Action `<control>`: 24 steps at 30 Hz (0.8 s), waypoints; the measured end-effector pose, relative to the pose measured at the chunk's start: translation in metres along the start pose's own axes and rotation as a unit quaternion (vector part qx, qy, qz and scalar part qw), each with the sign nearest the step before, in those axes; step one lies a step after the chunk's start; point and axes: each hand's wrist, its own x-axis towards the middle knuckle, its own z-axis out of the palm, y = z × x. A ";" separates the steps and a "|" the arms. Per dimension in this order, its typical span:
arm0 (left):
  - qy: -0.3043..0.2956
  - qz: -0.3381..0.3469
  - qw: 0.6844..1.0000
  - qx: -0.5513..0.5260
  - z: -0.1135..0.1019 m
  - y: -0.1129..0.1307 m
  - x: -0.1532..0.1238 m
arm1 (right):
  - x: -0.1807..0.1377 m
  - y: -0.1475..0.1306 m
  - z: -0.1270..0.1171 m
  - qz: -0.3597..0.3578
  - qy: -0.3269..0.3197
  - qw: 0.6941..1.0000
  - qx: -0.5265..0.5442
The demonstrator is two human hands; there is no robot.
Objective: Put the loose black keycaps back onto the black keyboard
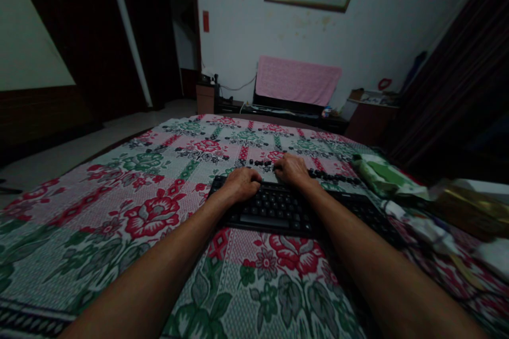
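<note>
A black keyboard (pixel 274 209) lies on the flowered tablecloth in front of me. My left hand (pixel 243 183) rests over its far left part, fingers curled round the back edge and the thumb near the top keys. Just behind the keyboard, my right hand (pixel 293 169) has its fingers bent down together beside small black keycaps (pixel 260 162); whatever its fingertips hold is hidden. More loose black keycaps (pixel 334 176) lie in a row to the right of that hand. My right forearm crosses over the keyboard and covers part of it.
A green plastic packet (pixel 382 175) lies right of the keycaps, with crumpled white wrapping (pixel 421 225) and a gold-coloured package (pixel 473 206) nearby. The patterned tablecloth (pixel 151 217) spreads across the table. Beyond it, a pink towel (pixel 298 80) hangs over a low stand.
</note>
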 end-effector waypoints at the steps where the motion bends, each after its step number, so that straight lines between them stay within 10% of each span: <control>1: 0.000 0.002 1.000 0.001 0.000 0.000 0.000 | 0.000 -0.001 0.000 -0.001 -0.001 1.000 -0.002; 11: 0.000 0.005 1.000 -0.003 0.000 -0.002 0.002 | -0.006 -0.002 -0.015 -0.003 0.029 0.991 0.132; 17: -0.011 0.004 1.000 -0.025 -0.003 -0.001 0.001 | -0.038 -0.008 -0.037 -0.092 -0.081 0.911 0.393; 24: -0.021 0.002 0.999 -0.046 -0.005 -0.001 -0.001 | -0.052 -0.017 -0.035 -0.114 -0.093 0.908 0.393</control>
